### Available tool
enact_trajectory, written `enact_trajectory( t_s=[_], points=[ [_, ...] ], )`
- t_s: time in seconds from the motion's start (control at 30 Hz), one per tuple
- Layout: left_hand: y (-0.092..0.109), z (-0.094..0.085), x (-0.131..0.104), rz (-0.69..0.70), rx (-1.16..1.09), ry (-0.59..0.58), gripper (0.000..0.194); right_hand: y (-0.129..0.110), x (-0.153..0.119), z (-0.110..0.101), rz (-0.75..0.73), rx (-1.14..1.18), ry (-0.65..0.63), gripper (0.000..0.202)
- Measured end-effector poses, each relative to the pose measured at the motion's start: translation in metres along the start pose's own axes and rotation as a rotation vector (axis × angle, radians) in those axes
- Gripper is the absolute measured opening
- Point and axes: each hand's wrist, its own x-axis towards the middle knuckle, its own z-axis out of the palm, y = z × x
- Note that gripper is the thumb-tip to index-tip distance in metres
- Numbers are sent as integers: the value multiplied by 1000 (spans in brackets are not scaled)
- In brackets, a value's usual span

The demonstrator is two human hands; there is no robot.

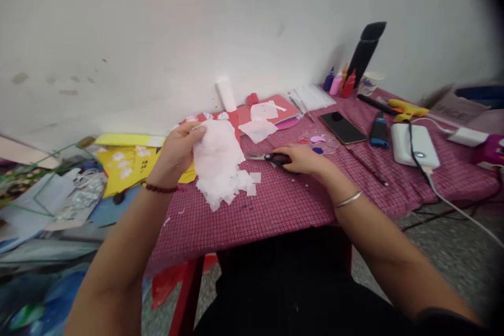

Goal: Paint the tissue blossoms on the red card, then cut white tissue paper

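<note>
My left hand point(183, 144) pinches the upper left corner of a white tissue-like sheet point(218, 149), thumb on top. Its lower edge is ragged, with small white cut pieces point(251, 182) at its lower right. In my right hand point(301, 158) is a pair of scissors point(277, 159), my fingers around the black handles. The metal blades point left and reach close to the sheet's right edge; whether they touch it I cannot tell. Behind the sheet lie a red card point(275, 107) and further white paper scraps point(258, 130).
A checked red cloth point(275, 215) covers the table. On the right are a phone point(342, 127), a paint palette point(318, 142), a pencil point(368, 168), a blue-black tool point(379, 131), a white power bank point(415, 147) with cables and a yellow glue gun point(405, 109). Paint bottles point(348, 84) stand by the wall.
</note>
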Motion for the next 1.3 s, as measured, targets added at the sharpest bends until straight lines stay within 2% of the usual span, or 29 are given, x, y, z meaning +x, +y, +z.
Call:
enact_trajectory(
  t_s=[0.03,0.1,0.13,0.2,0.27,0.3,0.37,0.43,0.53,0.67,0.77,0.9,0.97,1.03,1.13,1.23,1.3],
  points=[
    [-1,3,1,22,55,-25,11,-1,-1,0,-2,-14,5,46],
    [-1,13,0,100,244,-110,10,-9,-1,-4,-24,78,104,50],
    [0,19,-2,165,387,-164,9,-17,1,-7,-48,188,181,57],
    [6,32,-9,284,685,-369,11,-39,8,-14,-152,487,265,74],
    [16,42,-18,389,845,-463,17,-68,20,-21,-285,693,207,83],
    [23,45,-22,406,893,-461,18,-83,27,-23,-324,748,162,80],
    [36,42,-29,418,917,-388,18,-109,40,-22,-308,815,91,55],
    [48,29,-35,406,884,-301,11,-126,50,-19,-223,850,50,31],
    [54,-3,-39,358,813,-212,9,-137,59,-15,-126,851,-37,25],
    [31,-47,-27,210,608,-118,23,-134,70,-18,-84,803,-238,26],
    [6,-63,-6,68,372,-151,25,-132,78,-23,-61,787,-296,31],
    [-12,-59,16,-139,-77,-340,22,-131,78,-22,46,946,-268,30],
    [-20,-54,17,-253,-376,-410,35,-130,73,-17,133,1151,-194,30],
    [-32,-49,10,-394,-566,-474,53,-124,68,-10,261,1321,-108,28],
    [-52,-46,-10,-488,-607,-475,65,-112,64,-1,349,1430,-96,30],
    [-65,-39,-29,-464,-513,-461,56,-100,62,7,309,1455,-169,27],
    [-69,-29,-34,-466,-389,-409,46,-92,60,12,262,1454,-220,27]
  ],
)
